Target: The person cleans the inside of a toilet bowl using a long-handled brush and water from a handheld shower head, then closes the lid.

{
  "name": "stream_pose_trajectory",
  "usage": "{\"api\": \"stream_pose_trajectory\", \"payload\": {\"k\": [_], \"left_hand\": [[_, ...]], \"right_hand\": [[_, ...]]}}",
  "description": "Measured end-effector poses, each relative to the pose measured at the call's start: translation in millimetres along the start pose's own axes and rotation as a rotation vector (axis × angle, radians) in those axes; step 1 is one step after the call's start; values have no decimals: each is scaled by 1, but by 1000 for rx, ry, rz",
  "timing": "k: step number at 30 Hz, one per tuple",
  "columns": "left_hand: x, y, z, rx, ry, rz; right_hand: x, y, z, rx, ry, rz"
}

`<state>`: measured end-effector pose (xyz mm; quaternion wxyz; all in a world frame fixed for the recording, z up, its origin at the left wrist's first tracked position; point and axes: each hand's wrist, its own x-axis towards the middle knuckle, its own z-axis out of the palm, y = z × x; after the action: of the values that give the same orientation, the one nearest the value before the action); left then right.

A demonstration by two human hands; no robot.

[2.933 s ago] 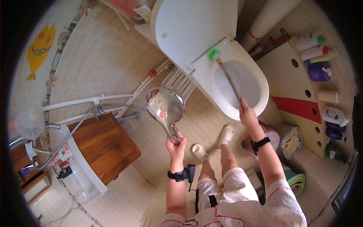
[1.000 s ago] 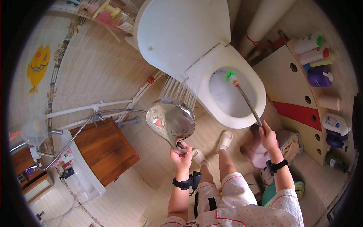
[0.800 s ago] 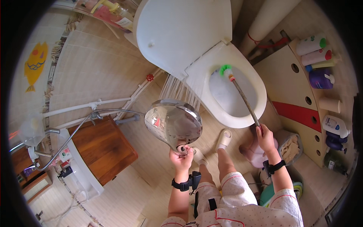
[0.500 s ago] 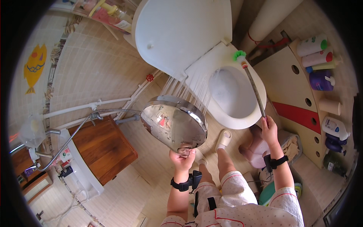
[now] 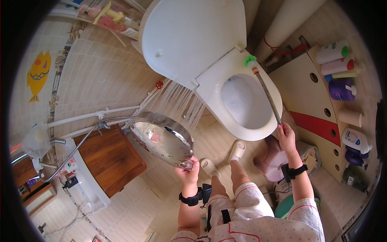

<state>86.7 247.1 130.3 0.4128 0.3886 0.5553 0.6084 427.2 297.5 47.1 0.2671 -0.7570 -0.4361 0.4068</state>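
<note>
My left hand [image 5: 188, 172] is closed on the handle end of a large chrome shower head [image 5: 161, 139]. Thin streams of water [image 5: 179, 103] spray from it toward the floor and wall left of the toilet. In my right hand [image 5: 286, 137] is the long dark handle of a toilet brush [image 5: 267, 92]. Its green bristles rest at or just above the rear rim of the white toilet [image 5: 264, 131], right of the bowl opening; contact is hard to tell. White foam shows in the bowl, and the lid [image 5: 197, 36] is raised.
A metal hose [image 5: 76, 147] runs to the left wall near a wooden board [image 5: 107, 159] over a white basin. At right, bottles [image 5: 342, 89] line a cabinet [image 5: 318, 117]. A pink stool-like item [image 5: 269, 161] and a bin [image 5: 310, 159] stand near my right forearm. A red valve [image 5: 159, 85] sits on wall pipes.
My left hand has swung the shower head left and slightly down, so its spray has left the toilet seat. The brush head has shifted slightly left along the rim.
</note>
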Motion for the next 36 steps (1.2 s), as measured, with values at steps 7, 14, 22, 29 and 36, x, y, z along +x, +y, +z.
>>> {"api": "stream_pose_trajectory", "payload": {"k": [7,14,22,29,36], "left_hand": [[-10,-7,-7,-37,61,-52],[-24,-13,-15,-93,141,-253],[-26,-22,-16,-25,62,-261],[-31,-20,-9,-11,-17,-377],[-39,-23,6,37,-156,-456]], "right_hand": [[-16,-26,32,-111,-108,-89],[-58,-40,36,-218,-306,-30],[-76,11,-20,-365,-240,14],[-99,52,-27,-130,-147,318],[-122,40,-5,193,-17,393]]}}
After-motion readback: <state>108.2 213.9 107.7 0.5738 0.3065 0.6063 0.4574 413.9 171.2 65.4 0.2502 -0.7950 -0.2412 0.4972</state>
